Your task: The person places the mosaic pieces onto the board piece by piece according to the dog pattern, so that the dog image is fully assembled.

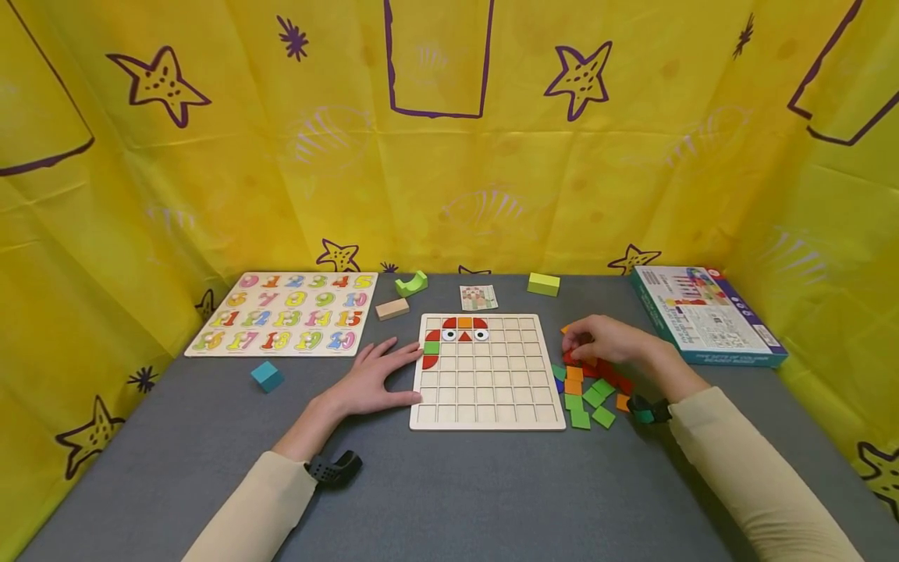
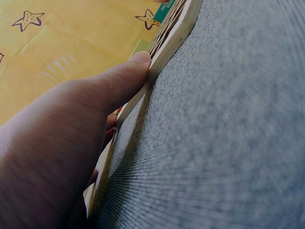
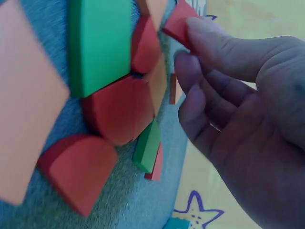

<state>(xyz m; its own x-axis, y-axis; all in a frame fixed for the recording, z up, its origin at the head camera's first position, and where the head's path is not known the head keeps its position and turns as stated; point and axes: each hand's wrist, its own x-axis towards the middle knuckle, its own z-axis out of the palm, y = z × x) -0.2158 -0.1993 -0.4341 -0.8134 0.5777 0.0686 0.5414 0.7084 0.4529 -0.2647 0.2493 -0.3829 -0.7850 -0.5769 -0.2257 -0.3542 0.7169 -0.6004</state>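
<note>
- The grid board (image 1: 488, 373) is lain flat on the counter (image 1: 435, 484), a few tiles already seated at its top left.
- The left hand (image 1: 375, 382) is laid open against the board's left edge, apparently to brace it.
- A red tile (image 3: 178, 26) is pinched by the right hand (image 1: 604, 339) over the loose tile pile (image 1: 590, 390), beside the board's right edge.

The surface (image 1: 449, 499) wears grey, matt, woven cloth. The grid board (image 1: 488, 371) is pale, smooth wood. The tiles (image 1: 588, 394) look painted matt. The backdrop (image 1: 449, 156) is creased yellow fabric.
</note>
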